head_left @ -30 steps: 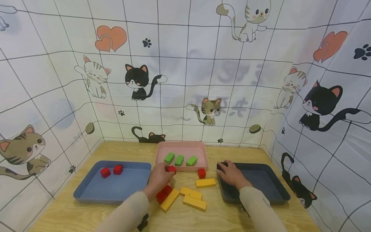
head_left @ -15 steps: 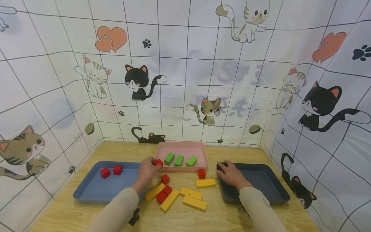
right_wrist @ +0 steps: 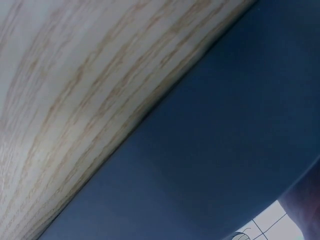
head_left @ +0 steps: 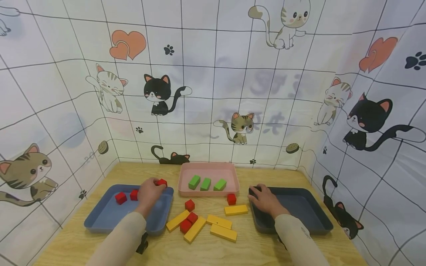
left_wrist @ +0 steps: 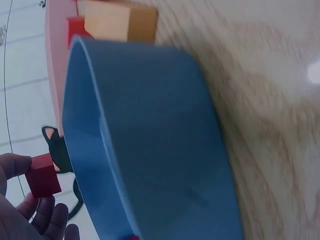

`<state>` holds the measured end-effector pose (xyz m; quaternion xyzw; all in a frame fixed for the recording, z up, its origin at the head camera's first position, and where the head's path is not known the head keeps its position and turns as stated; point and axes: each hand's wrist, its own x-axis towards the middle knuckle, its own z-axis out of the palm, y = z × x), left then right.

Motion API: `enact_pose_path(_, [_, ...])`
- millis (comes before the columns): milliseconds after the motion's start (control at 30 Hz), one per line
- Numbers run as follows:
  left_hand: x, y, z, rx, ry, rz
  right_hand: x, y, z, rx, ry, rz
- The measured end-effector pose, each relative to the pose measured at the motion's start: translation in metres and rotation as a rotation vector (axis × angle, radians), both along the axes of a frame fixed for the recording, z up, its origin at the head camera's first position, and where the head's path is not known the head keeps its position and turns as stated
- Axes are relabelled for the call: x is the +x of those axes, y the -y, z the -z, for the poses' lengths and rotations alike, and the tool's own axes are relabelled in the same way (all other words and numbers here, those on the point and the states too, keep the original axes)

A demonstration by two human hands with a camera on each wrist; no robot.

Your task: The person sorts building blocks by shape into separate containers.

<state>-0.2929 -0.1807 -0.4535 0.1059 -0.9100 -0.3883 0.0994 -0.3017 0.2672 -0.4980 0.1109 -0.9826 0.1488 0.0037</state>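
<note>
My left hand (head_left: 149, 193) pinches a red cube (head_left: 162, 182) between thumb and fingers above the right side of the blue tray (head_left: 110, 218). In the left wrist view, that held cube (left_wrist: 43, 176) is beyond the tray's rim. Inside the blue tray lie two other red cubes (head_left: 121, 198), one partly behind the hand. My right hand (head_left: 265, 200) rests on the back left corner of the dark grey tray (head_left: 303, 207), fingers relaxed and holding nothing. In the right wrist view, the dark tray's wall (right_wrist: 200, 135) fills much of the picture, and only a bit of the hand shows.
A pink tray (head_left: 208, 167) at the back holds three green blocks (head_left: 205, 184). Between the side trays lie several yellow blocks (head_left: 223, 232) and several red cubes (head_left: 189, 205) on the wooden table (head_left: 206, 255). Cat-print sheeting (head_left: 199, 85) surrounds the table.
My left hand has carried the red cube leftward from near the pink tray's front to above the blue tray. The right hand has stayed on the dark tray's corner.
</note>
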Motion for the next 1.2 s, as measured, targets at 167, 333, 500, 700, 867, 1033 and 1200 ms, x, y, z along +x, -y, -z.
enact_pose_path(167, [0.003,0.013,0.001,-0.016,0.021,-0.038,0.001,0.000,0.000,-0.009,-0.003,0.000])
enact_pose_path(333, [0.002,0.023,0.005,0.001,0.051,-0.070,0.000,0.000,0.001,-0.009,-0.012,-0.005])
enact_pose_path(500, [-0.001,0.032,0.012,-0.026,0.042,-0.096,0.000,0.001,0.001,-0.007,-0.013,0.000])
enact_pose_path(700, [-0.003,0.039,0.018,-0.070,0.048,-0.122,0.000,0.000,0.001,-0.009,-0.007,0.006])
enact_pose_path(867, [-0.003,0.042,0.018,-0.086,0.073,-0.132,0.000,0.000,0.002,-0.004,-0.015,0.002])
enact_pose_path(1033, [-0.007,0.038,0.014,-0.106,0.066,-0.113,0.000,0.000,0.002,0.000,-0.018,0.001])
enact_pose_path(1200, [-0.009,0.030,0.010,-0.102,0.062,-0.080,-0.001,0.000,0.002,0.004,-0.010,0.001])
